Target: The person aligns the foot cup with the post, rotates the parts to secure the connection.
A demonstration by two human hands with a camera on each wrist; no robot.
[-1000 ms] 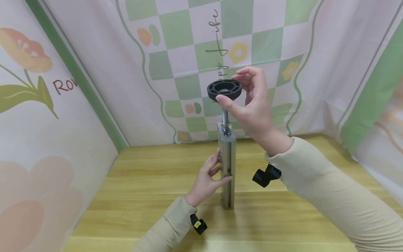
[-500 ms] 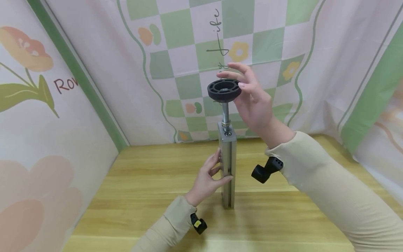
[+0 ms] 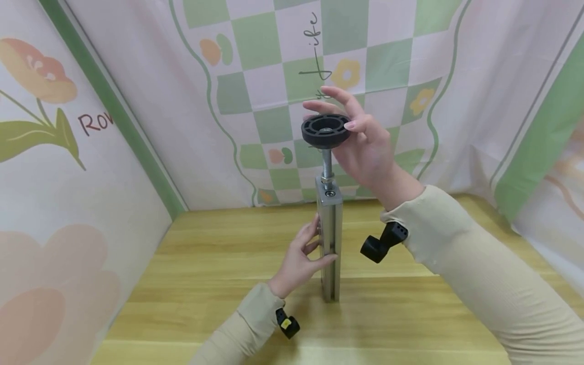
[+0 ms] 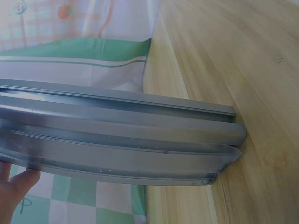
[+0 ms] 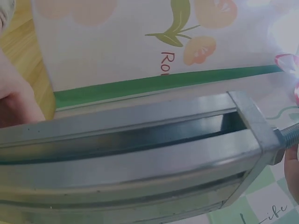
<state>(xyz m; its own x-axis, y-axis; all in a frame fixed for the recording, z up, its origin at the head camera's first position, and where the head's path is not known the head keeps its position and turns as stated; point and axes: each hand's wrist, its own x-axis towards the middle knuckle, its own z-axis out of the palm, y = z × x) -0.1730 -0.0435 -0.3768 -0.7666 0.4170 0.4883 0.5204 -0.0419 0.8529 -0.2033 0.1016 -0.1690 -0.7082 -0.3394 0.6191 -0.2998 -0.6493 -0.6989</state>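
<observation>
An aluminium profile [image 3: 330, 238] stands upright on the table, topped by a metal end plate [image 3: 335, 201]. My left hand [image 3: 294, 266] grips its lower half, thumb on the near face and fingers round the far side. From the end plate rises a threaded stud [image 3: 326, 163] with a nut [image 3: 327, 179] at its base. A round black levelling foot [image 3: 315, 138] sits face up on the stud. My right hand [image 3: 365, 152] holds the foot, its thumb at the right rim and its spread fingers behind. The right wrist view shows the profile's slotted faces and its nut [image 5: 276, 157].
The wooden table [image 3: 205, 253] ends against patterned curtains at the back [image 3: 255, 76] and left [image 3: 68, 203]. A small black wrist camera [image 3: 385, 242] hangs by the right cuff, another camera [image 3: 287, 324] by the left.
My right thumb has gone from the foot's front rim to its right rim, while the fingers have swung leftward behind it. The left hand and the profile have stayed put.
</observation>
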